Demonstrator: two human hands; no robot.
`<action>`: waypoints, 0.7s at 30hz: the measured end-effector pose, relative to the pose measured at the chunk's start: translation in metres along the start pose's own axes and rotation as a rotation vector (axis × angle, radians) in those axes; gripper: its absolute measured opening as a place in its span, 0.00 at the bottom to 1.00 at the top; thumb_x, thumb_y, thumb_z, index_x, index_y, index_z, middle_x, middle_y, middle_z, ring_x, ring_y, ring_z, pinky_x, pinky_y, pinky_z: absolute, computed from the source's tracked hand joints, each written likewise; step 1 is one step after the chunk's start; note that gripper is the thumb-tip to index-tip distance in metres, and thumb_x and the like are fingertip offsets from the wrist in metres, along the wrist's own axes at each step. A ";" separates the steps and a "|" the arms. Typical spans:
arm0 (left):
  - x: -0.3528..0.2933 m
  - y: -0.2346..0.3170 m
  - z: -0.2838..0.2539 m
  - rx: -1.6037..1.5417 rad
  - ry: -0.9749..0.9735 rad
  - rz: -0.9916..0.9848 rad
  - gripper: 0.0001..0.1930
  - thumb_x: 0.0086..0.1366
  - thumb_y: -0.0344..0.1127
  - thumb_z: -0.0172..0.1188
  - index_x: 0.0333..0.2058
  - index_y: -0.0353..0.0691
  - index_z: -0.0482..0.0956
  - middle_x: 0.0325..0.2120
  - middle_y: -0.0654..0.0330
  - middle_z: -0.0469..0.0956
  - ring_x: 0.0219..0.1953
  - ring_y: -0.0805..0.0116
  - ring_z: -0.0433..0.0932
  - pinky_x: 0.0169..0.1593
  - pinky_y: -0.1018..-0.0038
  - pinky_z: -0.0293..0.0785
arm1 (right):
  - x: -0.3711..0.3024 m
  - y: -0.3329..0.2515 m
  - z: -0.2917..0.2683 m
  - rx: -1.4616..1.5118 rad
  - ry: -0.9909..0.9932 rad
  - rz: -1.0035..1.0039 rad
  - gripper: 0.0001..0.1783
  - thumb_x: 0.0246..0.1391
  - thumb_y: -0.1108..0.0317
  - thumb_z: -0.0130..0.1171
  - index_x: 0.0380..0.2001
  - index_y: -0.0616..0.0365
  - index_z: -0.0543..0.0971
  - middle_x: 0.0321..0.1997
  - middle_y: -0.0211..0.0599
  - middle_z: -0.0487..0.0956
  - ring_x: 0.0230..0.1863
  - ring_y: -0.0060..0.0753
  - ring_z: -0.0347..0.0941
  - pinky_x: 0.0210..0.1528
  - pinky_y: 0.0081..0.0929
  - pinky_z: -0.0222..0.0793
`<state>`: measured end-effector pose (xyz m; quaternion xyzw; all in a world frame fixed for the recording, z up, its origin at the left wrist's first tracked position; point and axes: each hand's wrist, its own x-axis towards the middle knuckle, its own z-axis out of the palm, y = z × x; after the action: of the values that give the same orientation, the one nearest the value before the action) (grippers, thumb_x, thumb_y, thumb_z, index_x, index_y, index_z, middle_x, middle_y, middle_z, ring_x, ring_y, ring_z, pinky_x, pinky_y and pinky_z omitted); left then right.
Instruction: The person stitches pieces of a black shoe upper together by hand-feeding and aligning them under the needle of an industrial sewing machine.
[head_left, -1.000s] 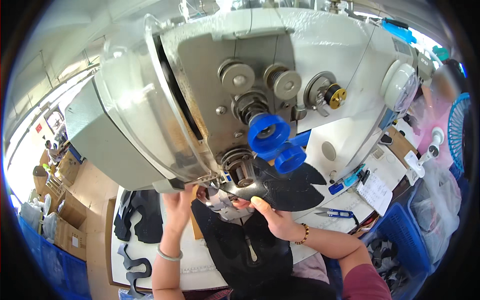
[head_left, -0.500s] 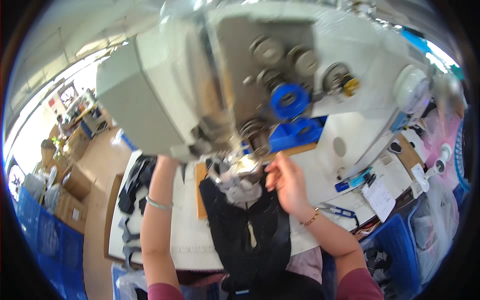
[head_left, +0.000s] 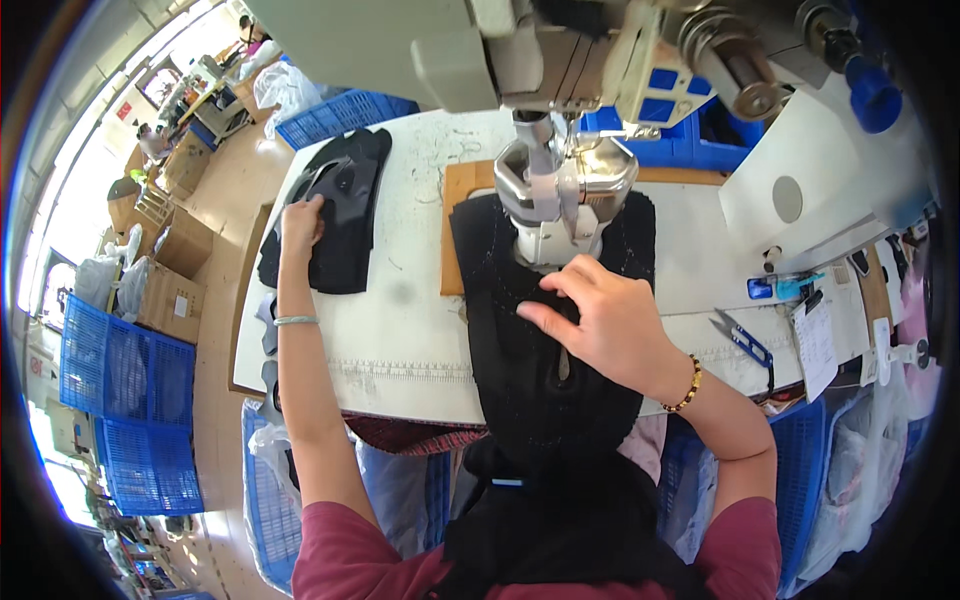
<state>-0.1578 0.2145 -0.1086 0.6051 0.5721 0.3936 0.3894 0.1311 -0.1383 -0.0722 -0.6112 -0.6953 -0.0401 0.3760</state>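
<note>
A large black fabric piece (head_left: pixel 545 380) lies on the white table (head_left: pixel 400 330) under the sewing machine's metal presser head (head_left: pixel 565 195) and hangs over the near edge. My right hand (head_left: pixel 600 320) rests flat on this fabric just in front of the head, fingers spread. My left hand (head_left: pixel 302 222) reaches far left and presses on a stack of black cut pieces (head_left: pixel 335 215) at the table's left end. Whether its fingers pinch a piece I cannot tell.
The grey sewing machine body (head_left: pixel 480 40) fills the top. Blue-handled snips (head_left: pixel 745 345), a blue lighter-like item (head_left: pixel 785 288) and a paper tag (head_left: pixel 818 345) lie at right. Blue crates (head_left: pixel 130 400) and cardboard boxes (head_left: pixel 175 275) stand on the floor at left.
The view tilted down away from the machine. My left hand left the needle area and went out to the black stack at the left. My right hand stayed on the fabric.
</note>
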 end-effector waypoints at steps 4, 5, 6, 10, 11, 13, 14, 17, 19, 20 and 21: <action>-0.050 0.013 0.031 0.916 0.488 0.488 0.15 0.59 0.41 0.61 0.29 0.33 0.72 0.20 0.54 0.77 0.25 0.58 0.79 0.31 0.66 0.73 | -0.022 0.003 0.019 -0.315 -0.270 0.127 0.34 0.46 0.45 0.63 0.40 0.69 0.73 0.41 0.45 0.69 0.36 0.31 0.75 0.25 0.25 0.74; -0.075 0.031 0.038 0.824 0.385 0.495 0.14 0.59 0.41 0.61 0.32 0.35 0.71 0.21 0.55 0.77 0.28 0.57 0.78 0.34 0.65 0.72 | -0.024 0.000 0.016 -0.293 -0.338 0.173 0.35 0.46 0.46 0.63 0.42 0.72 0.71 0.45 0.49 0.66 0.41 0.34 0.74 0.28 0.24 0.75; -0.097 0.045 0.041 0.738 0.286 0.493 0.15 0.59 0.41 0.61 0.35 0.37 0.71 0.23 0.55 0.76 0.31 0.55 0.77 0.37 0.63 0.71 | -0.024 -0.003 0.016 -0.287 -0.339 0.172 0.35 0.46 0.46 0.63 0.42 0.72 0.71 0.45 0.49 0.66 0.41 0.34 0.74 0.28 0.24 0.75; -0.179 0.050 0.059 0.493 -0.074 0.797 0.13 0.57 0.29 0.61 0.40 0.37 0.71 0.28 0.55 0.71 0.30 0.61 0.73 0.37 0.68 0.71 | -0.022 -0.008 0.015 -0.166 -0.360 0.295 0.32 0.47 0.52 0.65 0.45 0.65 0.68 0.44 0.46 0.66 0.40 0.37 0.75 0.31 0.29 0.76; -0.200 0.047 0.061 0.455 -0.175 0.782 0.14 0.59 0.29 0.59 0.43 0.37 0.70 0.27 0.56 0.72 0.29 0.61 0.74 0.36 0.68 0.71 | -0.020 -0.007 0.014 -0.074 -0.394 0.346 0.30 0.47 0.54 0.66 0.46 0.62 0.67 0.45 0.45 0.66 0.39 0.38 0.75 0.33 0.30 0.76; -0.239 0.053 0.069 0.288 -0.439 0.424 0.19 0.64 0.34 0.56 0.51 0.39 0.64 0.24 0.57 0.76 0.25 0.64 0.76 0.30 0.70 0.72 | -0.029 0.006 0.021 0.011 -0.314 0.318 0.29 0.47 0.57 0.66 0.47 0.59 0.66 0.45 0.43 0.66 0.39 0.38 0.75 0.34 0.32 0.75; -0.250 0.048 0.070 0.144 -0.545 0.279 0.22 0.65 0.34 0.56 0.55 0.39 0.61 0.26 0.55 0.77 0.24 0.66 0.76 0.30 0.72 0.72 | -0.031 0.009 0.024 0.101 -0.240 0.277 0.28 0.47 0.59 0.66 0.47 0.55 0.66 0.45 0.41 0.66 0.38 0.39 0.75 0.35 0.33 0.74; -0.275 0.047 0.075 0.110 -0.510 0.321 0.26 0.63 0.31 0.58 0.57 0.39 0.60 0.27 0.55 0.77 0.25 0.67 0.76 0.30 0.73 0.72 | -0.029 0.003 0.021 0.219 -0.208 0.321 0.25 0.48 0.64 0.66 0.47 0.53 0.66 0.41 0.38 0.70 0.33 0.36 0.74 0.34 0.32 0.71; -0.282 0.051 0.072 0.210 -0.356 0.558 0.27 0.60 0.26 0.59 0.57 0.37 0.62 0.30 0.53 0.77 0.27 0.66 0.76 0.33 0.73 0.73 | -0.024 -0.002 0.015 0.379 -0.232 0.355 0.23 0.49 0.68 0.64 0.47 0.54 0.67 0.38 0.37 0.71 0.31 0.35 0.73 0.33 0.30 0.70; -0.282 0.050 0.072 0.211 -0.354 0.565 0.27 0.60 0.26 0.59 0.57 0.37 0.62 0.30 0.53 0.77 0.27 0.66 0.76 0.33 0.73 0.73 | -0.022 -0.005 0.013 0.542 -0.262 0.390 0.22 0.51 0.71 0.62 0.47 0.54 0.67 0.35 0.36 0.72 0.29 0.33 0.72 0.32 0.28 0.69; -0.281 0.048 0.073 0.188 -0.308 0.621 0.26 0.60 0.24 0.58 0.56 0.37 0.64 0.31 0.52 0.76 0.28 0.65 0.77 0.35 0.72 0.73 | -0.020 -0.008 0.012 0.542 -0.254 0.384 0.22 0.51 0.71 0.62 0.47 0.54 0.67 0.35 0.36 0.72 0.29 0.33 0.72 0.32 0.28 0.69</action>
<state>-0.0824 -0.0702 -0.1011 0.8354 0.3293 0.3431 0.2757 0.1176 -0.1505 -0.0890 -0.6089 -0.5944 0.2935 0.4357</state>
